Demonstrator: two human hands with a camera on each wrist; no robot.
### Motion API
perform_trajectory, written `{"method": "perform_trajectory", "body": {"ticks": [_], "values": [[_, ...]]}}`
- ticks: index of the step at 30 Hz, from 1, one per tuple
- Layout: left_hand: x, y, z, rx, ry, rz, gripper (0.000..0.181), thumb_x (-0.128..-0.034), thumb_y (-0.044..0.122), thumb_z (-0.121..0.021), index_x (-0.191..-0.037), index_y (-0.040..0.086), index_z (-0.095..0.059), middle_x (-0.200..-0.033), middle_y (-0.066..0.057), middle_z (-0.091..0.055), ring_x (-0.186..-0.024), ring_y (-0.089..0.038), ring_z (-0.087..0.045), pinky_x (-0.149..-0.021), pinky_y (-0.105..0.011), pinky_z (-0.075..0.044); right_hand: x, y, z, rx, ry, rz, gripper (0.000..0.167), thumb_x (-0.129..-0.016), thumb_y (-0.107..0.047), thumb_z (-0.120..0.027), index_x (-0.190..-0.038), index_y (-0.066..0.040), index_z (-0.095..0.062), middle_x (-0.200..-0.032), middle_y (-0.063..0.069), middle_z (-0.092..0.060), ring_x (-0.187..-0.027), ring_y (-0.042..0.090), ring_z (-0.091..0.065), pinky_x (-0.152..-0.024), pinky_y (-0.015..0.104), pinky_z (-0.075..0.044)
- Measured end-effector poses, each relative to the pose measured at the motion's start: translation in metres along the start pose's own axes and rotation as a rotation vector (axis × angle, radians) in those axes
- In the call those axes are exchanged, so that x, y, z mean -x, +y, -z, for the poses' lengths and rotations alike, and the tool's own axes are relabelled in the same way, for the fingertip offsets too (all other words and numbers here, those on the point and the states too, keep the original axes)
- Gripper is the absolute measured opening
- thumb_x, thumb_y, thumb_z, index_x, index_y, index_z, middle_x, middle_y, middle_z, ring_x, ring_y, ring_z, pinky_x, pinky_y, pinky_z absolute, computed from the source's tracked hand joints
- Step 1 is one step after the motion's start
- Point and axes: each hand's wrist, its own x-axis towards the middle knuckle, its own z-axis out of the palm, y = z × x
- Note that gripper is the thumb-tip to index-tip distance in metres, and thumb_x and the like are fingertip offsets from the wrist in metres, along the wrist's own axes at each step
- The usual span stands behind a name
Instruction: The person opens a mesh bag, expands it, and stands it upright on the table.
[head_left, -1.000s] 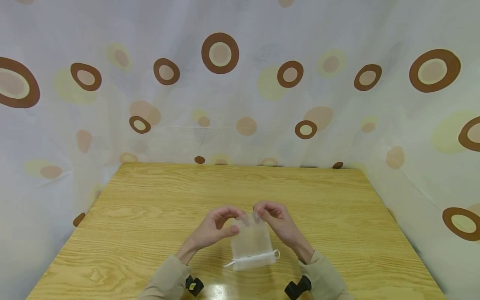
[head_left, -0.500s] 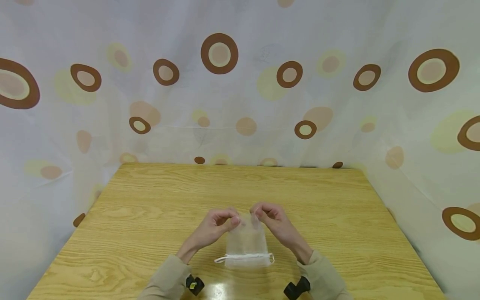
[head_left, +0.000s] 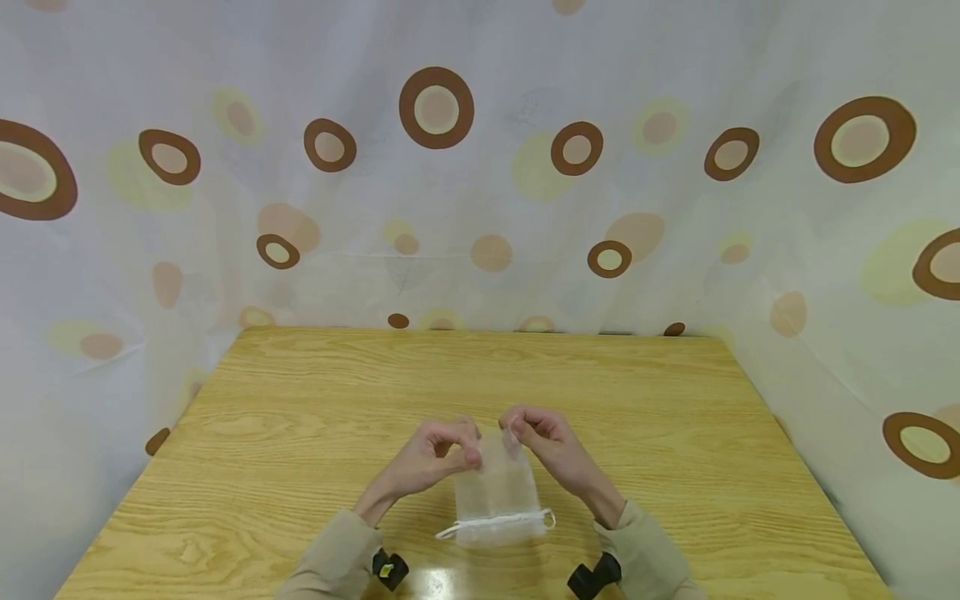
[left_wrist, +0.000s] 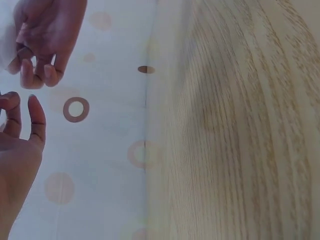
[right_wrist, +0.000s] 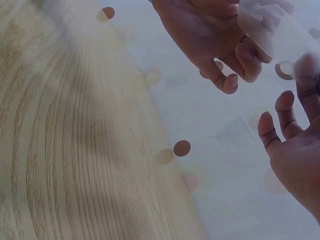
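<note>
A sheer white drawstring pouch [head_left: 495, 487] hangs between both hands above the table in the head view, its white cord [head_left: 495, 522] across the end nearer the person. My left hand [head_left: 420, 460] pinches its far left corner between thumb and fingers. At the far right corner, my right hand [head_left: 558, 450] grips the fabric with thumb and index finger. In the right wrist view, the pouch [right_wrist: 257, 22] is partly visible beside the left hand [right_wrist: 210, 40], while the right hand [right_wrist: 300, 150] has its other fingers loosely bent. Nothing can be made out inside the pouch.
A wood-grain table [head_left: 360, 375] lies beneath the hands. Pale curtain-like sheeting [head_left: 495, 183] with brown rings and spots rises at its back and both sides. Black devices [head_left: 595, 575] sit at both wrists, by the beige sleeves.
The pouch has shifted a little left and swayed, its cord end tilting. My left thumb and fingers have closed on its far left corner and slid slightly. The right hand stays nearly in place.
</note>
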Motion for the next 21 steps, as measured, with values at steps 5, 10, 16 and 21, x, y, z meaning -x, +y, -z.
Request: {"method": "perform_trajectory", "body": {"ticks": [5,10,16,21], "values": [[0.0022,0.0017,-0.0003,0.010,0.024,-0.003,0.033,-0.1035,0.021,-0.057,-0.083,-0.003,-0.064,-0.083,-0.008,-0.054,-0.091,-0.007,-0.050,-0.096,-0.028,-0.040,0.0009,-0.0008,0.0004,-0.028,0.006,-0.004,0.026,-0.109,-0.016,-0.042,-0.092,-0.019,-0.061,-0.104,-0.013,-0.063,-0.100,0.001,-0.055,-0.095,0.020,-0.044],[0.0053,0.0038,-0.0002,0.034,0.061,0.034,0.029,-0.1051,0.018,-0.054,-0.089,-0.005,-0.059,-0.103,0.009,-0.057,-0.106,-0.008,-0.052,-0.098,-0.031,-0.042,0.0005,0.0022,0.0030,-0.015,-0.014,0.009,0.024,-0.108,-0.012,-0.046,-0.091,-0.013,-0.063,-0.095,-0.015,-0.062,-0.097,0.003,-0.056,-0.092,0.022,-0.046],[0.0059,0.0059,-0.0003,0.056,0.100,0.089,0.026,-0.1053,0.013,-0.053,-0.096,-0.011,-0.057,-0.109,0.016,-0.065,-0.116,-0.008,-0.056,-0.106,-0.033,-0.043,0.0009,0.0051,0.0060,-0.010,-0.110,0.059,0.010,-0.101,0.001,-0.054,-0.093,0.000,-0.059,-0.093,-0.012,-0.059,-0.093,0.006,-0.052,-0.090,0.026,-0.044],[0.0062,0.0054,-0.0019,0.037,0.127,0.091,0.027,-0.1045,0.015,-0.055,-0.096,-0.010,-0.058,-0.103,0.019,-0.068,-0.112,-0.005,-0.061,-0.102,-0.030,-0.048,0.0010,0.0022,0.0049,-0.031,-0.096,0.058,0.012,-0.103,-0.001,-0.052,-0.093,0.001,-0.058,-0.095,-0.011,-0.057,-0.094,0.007,-0.050,-0.089,0.028,-0.043]]}}
